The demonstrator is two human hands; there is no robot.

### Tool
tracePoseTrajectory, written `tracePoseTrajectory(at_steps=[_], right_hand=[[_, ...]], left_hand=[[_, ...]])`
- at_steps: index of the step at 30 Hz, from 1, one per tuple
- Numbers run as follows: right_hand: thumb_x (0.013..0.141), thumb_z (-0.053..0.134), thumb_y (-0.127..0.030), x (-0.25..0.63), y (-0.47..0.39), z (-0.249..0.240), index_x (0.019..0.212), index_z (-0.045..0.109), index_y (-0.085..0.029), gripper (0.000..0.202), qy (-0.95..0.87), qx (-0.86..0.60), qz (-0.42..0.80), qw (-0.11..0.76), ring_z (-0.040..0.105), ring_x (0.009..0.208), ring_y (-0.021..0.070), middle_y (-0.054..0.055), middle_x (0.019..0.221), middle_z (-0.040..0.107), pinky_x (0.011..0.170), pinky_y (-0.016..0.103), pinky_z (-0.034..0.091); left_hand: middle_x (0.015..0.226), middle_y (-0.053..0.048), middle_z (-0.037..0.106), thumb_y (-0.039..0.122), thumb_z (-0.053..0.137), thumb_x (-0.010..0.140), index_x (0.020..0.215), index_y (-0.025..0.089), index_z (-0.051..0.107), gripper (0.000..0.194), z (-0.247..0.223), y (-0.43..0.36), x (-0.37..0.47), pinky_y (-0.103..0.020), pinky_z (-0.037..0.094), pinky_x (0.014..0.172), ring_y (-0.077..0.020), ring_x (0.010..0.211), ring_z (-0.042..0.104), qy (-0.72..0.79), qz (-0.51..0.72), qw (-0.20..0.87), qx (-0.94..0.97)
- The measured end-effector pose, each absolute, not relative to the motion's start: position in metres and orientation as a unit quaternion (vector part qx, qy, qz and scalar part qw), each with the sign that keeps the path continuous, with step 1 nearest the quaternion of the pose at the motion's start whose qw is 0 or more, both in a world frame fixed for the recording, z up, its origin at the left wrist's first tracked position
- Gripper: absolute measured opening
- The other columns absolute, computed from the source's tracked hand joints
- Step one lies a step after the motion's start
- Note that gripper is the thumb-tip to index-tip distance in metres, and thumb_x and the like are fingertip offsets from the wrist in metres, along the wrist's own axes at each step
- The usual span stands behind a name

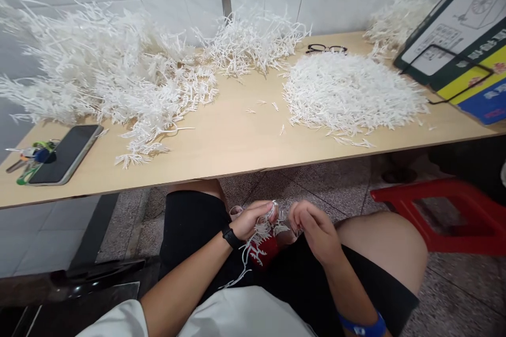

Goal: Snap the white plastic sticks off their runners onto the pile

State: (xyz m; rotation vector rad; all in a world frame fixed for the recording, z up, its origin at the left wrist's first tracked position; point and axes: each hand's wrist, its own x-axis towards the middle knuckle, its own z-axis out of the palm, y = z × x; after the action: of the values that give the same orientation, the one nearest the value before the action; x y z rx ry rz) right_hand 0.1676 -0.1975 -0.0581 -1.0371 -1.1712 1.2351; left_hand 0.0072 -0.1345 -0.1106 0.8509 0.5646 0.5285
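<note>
So on my feed, the left hand (251,219) has a bunch of white branching strands (261,234) pinched between thumb and fingers, over the lap and in front of the table (237,139). Loose ends dangle below it, past the black wristwatch (231,236) and toward the shirt. The right hand (317,231) is just beside it, thumb and fingers curled in together, but the tips are kinda blurry, so I honestly can't tell if there's a piece between them.

Up on the table I've got a big tangled heap (98,63) of the same white stuff on the left, a smaller clump (253,45) near the wall, and a flat mound of short white bits (351,92) over to the right. Black-framed eyeglasses (328,49) sit right behind that mound. Smartphone (65,155) and keys (27,157) are at the left end, a printed box (466,37) leans at the right, and there's a red plastic stool (419,197) down on the floor.
</note>
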Motion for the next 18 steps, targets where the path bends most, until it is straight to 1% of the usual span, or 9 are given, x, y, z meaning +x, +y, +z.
tracePoseTrajectory(at_steps=[3, 5, 7, 9, 11, 12, 14, 16, 18], right_hand=[[0.093, 0.043, -0.033, 0.172, -0.175, -0.007, 0.079, 0.055, -0.021, 0.022, -0.609, -0.491, 0.331, 0.528, 0.051, 0.068, 0.0159, 0.003, 0.073, 0.054, 0.066, 0.031, 0.042], [0.092, 0.046, -0.035, 0.178, -0.151, 0.020, 0.092, 0.058, -0.022, 0.018, -0.616, -0.575, 0.154, 0.516, 0.055, 0.084, 0.0200, 0.007, 0.089, 0.059, 0.077, 0.035, 0.043], [0.088, 0.051, -0.040, 0.184, -0.134, 0.032, 0.109, 0.057, -0.022, 0.028, -0.615, -0.624, 0.037, 0.480, 0.053, 0.103, 0.0259, 0.011, 0.109, 0.057, 0.086, 0.041, 0.042], [0.087, 0.052, -0.042, 0.183, -0.134, 0.027, 0.112, 0.057, -0.021, 0.033, -0.604, -0.644, -0.001, 0.470, 0.052, 0.107, 0.0277, 0.012, 0.114, 0.056, 0.087, 0.043, 0.042], [0.088, 0.050, -0.039, 0.175, -0.151, 0.008, 0.099, 0.061, -0.021, 0.024, -0.591, -0.656, 0.047, 0.467, 0.058, 0.093, 0.0243, 0.010, 0.100, 0.062, 0.080, 0.038, 0.045], [0.088, 0.051, -0.039, 0.170, -0.163, -0.005, 0.087, 0.061, -0.021, 0.020, -0.591, -0.665, 0.106, 0.444, 0.059, 0.080, 0.0210, 0.007, 0.085, 0.063, 0.074, 0.034, 0.046], [0.085, 0.056, -0.043, 0.159, -0.187, -0.032, 0.079, 0.059, -0.022, 0.023, -0.583, -0.680, 0.263, 0.360, 0.055, 0.062, 0.0169, 0.002, 0.067, 0.060, 0.059, 0.028, 0.043], [0.086, 0.054, -0.045, 0.152, -0.205, -0.053, 0.075, 0.058, -0.021, 0.026, -0.570, -0.647, 0.387, 0.327, 0.052, 0.057, 0.0158, 0.000, 0.062, 0.058, 0.055, 0.026, 0.039], [0.089, 0.049, -0.044, 0.150, -0.213, -0.064, 0.069, 0.058, -0.020, 0.032, -0.557, -0.608, 0.455, 0.336, 0.050, 0.057, 0.0152, 0.001, 0.060, 0.057, 0.055, 0.025, 0.037]], left_hand=[[0.062, -0.001, 0.046, 0.048, 0.052, 0.084, 0.062, 0.013, 0.052, 0.042, -0.115, -0.134, 0.010, -0.026, 0.032, 0.062, -0.0108, 0.061, 0.041, 0.284, 0.236, 0.823, 0.431], [0.060, -0.001, 0.046, 0.050, 0.051, 0.084, 0.060, 0.013, 0.052, 0.044, -0.115, -0.133, 0.011, -0.025, 0.032, 0.062, -0.0106, 0.060, 0.040, 0.289, 0.233, 0.808, 0.457], [0.057, -0.001, 0.046, 0.052, 0.051, 0.083, 0.056, 0.013, 0.050, 0.047, -0.114, -0.132, 0.011, -0.025, 0.032, 0.062, -0.0107, 0.059, 0.040, 0.294, 0.226, 0.789, 0.490], [0.054, -0.001, 0.046, 0.054, 0.051, 0.082, 0.053, 0.014, 0.050, 0.050, -0.111, -0.130, 0.009, -0.025, 0.032, 0.061, -0.0106, 0.057, 0.040, 0.298, 0.217, 0.770, 0.520], [0.051, 0.000, 0.044, 0.057, 0.051, 0.081, 0.051, 0.014, 0.048, 0.052, -0.108, -0.128, 0.006, -0.025, 0.031, 0.058, -0.0099, 0.055, 0.039, 0.306, 0.210, 0.760, 0.533], [0.050, 0.001, 0.043, 0.057, 0.051, 0.081, 0.051, 0.015, 0.047, 0.052, -0.107, -0.128, 0.005, -0.024, 0.029, 0.056, -0.0093, 0.053, 0.037, 0.310, 0.207, 0.758, 0.536], [0.048, 0.002, 0.040, 0.058, 0.053, 0.080, 0.050, 0.015, 0.045, 0.053, -0.106, -0.127, 0.003, -0.024, 0.025, 0.053, -0.0079, 0.050, 0.034, 0.309, 0.192, 0.758, 0.542], [0.048, 0.002, 0.041, 0.060, 0.053, 0.079, 0.051, 0.014, 0.046, 0.054, -0.107, -0.127, 0.002, -0.025, 0.023, 0.052, -0.0071, 0.048, 0.032, 0.278, 0.159, 0.766, 0.558], [0.048, 0.002, 0.041, 0.062, 0.053, 0.079, 0.051, 0.014, 0.048, 0.055, -0.110, -0.130, 0.001, -0.025, 0.022, 0.052, -0.0069, 0.048, 0.031, 0.241, 0.122, 0.776, 0.571]])
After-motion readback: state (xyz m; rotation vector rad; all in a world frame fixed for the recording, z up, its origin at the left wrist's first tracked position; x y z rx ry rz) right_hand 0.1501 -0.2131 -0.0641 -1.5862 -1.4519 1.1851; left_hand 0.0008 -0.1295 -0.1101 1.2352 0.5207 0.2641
